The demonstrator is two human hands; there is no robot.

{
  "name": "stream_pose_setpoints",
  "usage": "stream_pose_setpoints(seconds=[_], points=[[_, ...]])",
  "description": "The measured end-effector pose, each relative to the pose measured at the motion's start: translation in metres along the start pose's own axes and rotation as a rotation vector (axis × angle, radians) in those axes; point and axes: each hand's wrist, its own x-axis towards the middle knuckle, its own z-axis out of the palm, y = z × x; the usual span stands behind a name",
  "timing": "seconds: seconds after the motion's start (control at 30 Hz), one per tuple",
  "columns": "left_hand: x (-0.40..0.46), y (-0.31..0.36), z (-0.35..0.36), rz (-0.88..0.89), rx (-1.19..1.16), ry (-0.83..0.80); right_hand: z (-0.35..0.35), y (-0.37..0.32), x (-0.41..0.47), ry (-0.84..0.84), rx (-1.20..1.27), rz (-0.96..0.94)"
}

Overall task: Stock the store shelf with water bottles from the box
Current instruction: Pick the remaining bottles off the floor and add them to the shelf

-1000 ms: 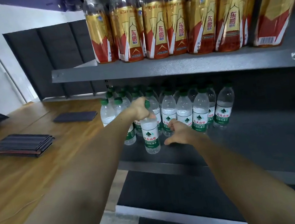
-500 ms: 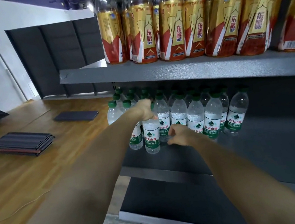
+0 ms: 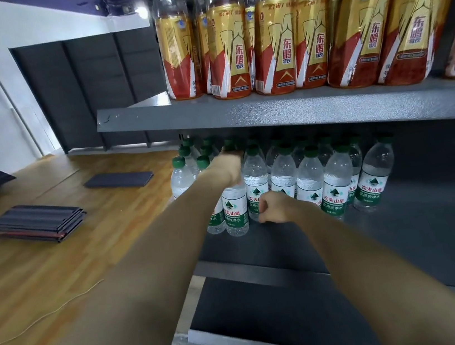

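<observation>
Several clear water bottles [image 3: 310, 178] with green caps and green labels stand in rows on the grey middle shelf [image 3: 422, 232]. My left hand [image 3: 227, 168] grips the top of the front water bottle [image 3: 236, 215], which stands upright on the shelf at the left of the group. My right hand [image 3: 276, 208] is curled into a fist low down, against the label of a neighbouring bottle [image 3: 256, 185]; nothing shows inside its fingers. The box is out of view.
The upper shelf edge [image 3: 299, 109] overhangs the water bottles and carries several gold and red drink bottles [image 3: 276, 48]. A lower shelf [image 3: 269, 312] juts out below. On the wooden floor at left lie a stack of dark panels [image 3: 37, 222], a single panel [image 3: 119, 180] and a thin cable [image 3: 50, 311].
My left hand has pushed the front bottle back toward the rows, closing the gap. My right hand has stayed low beside it, its fingers curling in. The camera has moved closer.
</observation>
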Motion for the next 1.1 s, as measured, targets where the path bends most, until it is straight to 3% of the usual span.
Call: stream_pose_setpoints(seconds=[0.3, 0.63, 0.9, 1.1], points=[[-0.007, 0.002, 0.012, 0.022, 0.018, 0.043, -0.002, -0.005, -0.012, -0.034, -0.042, -0.010], [-0.060, 0.020, 0.013, -0.112, 0.054, 0.090, -0.011, 0.005, -0.064, -0.053, -0.031, -0.047], [-0.135, 0.072, 0.055, -0.141, 0.143, -0.066, 0.005, 0.045, -0.140, -0.161, -0.051, -0.064], [-0.186, 0.117, 0.140, -0.182, 0.129, -0.259, 0.058, 0.105, -0.198, -0.373, -0.024, -0.034]])
